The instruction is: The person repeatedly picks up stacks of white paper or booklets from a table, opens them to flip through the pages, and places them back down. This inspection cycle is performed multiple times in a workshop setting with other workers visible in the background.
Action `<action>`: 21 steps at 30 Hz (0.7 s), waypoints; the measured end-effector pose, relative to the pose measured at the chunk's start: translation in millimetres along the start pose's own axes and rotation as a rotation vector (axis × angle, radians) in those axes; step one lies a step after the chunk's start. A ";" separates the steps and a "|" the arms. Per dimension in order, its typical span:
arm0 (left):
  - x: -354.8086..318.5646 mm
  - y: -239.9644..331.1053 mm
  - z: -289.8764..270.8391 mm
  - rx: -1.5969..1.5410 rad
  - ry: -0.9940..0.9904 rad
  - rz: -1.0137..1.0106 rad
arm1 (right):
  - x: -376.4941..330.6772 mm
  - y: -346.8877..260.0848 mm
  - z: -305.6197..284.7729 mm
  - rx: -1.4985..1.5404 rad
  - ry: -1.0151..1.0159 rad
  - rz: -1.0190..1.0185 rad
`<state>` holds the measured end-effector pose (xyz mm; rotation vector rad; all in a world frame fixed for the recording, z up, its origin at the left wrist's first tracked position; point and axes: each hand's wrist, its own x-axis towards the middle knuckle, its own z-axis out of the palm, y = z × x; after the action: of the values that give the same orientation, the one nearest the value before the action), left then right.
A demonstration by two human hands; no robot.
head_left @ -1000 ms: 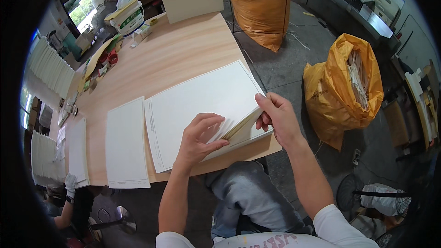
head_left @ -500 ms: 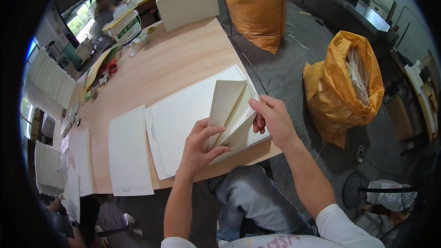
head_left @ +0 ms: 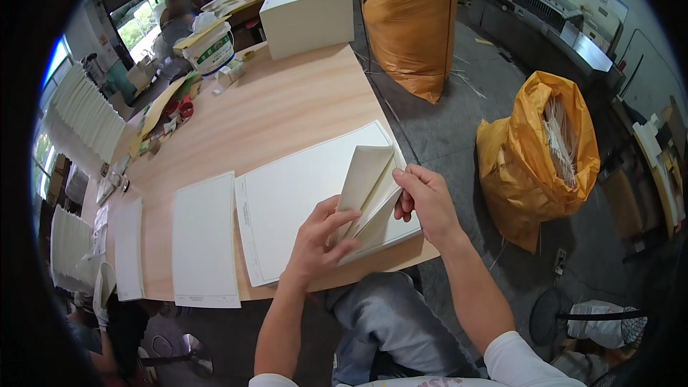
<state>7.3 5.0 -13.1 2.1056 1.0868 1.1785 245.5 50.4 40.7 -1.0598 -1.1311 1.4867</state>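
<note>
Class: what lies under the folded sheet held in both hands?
Under the folded sheet lies a stack of white sheets on the wooden table; the left hand hides part.

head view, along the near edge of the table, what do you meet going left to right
narrow white sheet → wider white sheet → big paper stack → left hand → right hand → orange bag

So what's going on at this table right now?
A person seated at a wooden table is working through a stack of large white sheets. The right hand pinches the lifted corner of several sheets, folded up off the stack, while the left hand presses fingers in under the raised bundle. A separate white sheet lies flat to the left. Two orange sacks of paper trimmings stand on the floor to the right, and a tall white paper block sits at the table's far end.
</note>
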 end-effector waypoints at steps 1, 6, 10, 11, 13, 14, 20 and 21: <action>0.9 1.5 0.4 0.002 0.006 -0.016 | -0.3 0.1 -0.1 0.051 -0.013 0.021; -6.1 -3.0 0.7 -0.087 0.025 -0.100 | -3.0 0.6 3.6 -0.048 -0.010 -0.020; -1.9 10.5 -1.9 -0.195 0.029 -0.202 | -4.0 3.3 1.2 -0.121 0.020 -0.084; -1.5 12.7 0.3 -0.223 0.030 -0.235 | -5.4 4.2 -0.2 -0.142 0.035 -0.101; -0.8 8.4 6.2 -0.144 0.162 -0.113 | -3.2 8.4 5.0 -0.323 0.083 -0.198; -2.4 5.3 8.5 -0.102 0.223 -0.060 | -0.2 12.7 6.5 -0.448 0.115 -0.252; -1.8 7.4 3.5 0.023 0.011 -0.009 | -2.0 2.8 2.1 0.062 -0.004 -0.015; 0.6 10.2 3.7 0.040 0.012 -0.012 | -2.0 3.3 1.3 0.054 0.000 -0.014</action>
<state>14.8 -0.3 -7.3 2.1219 1.1363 1.1739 244.0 47.9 37.9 -1.0135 -1.0898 1.4981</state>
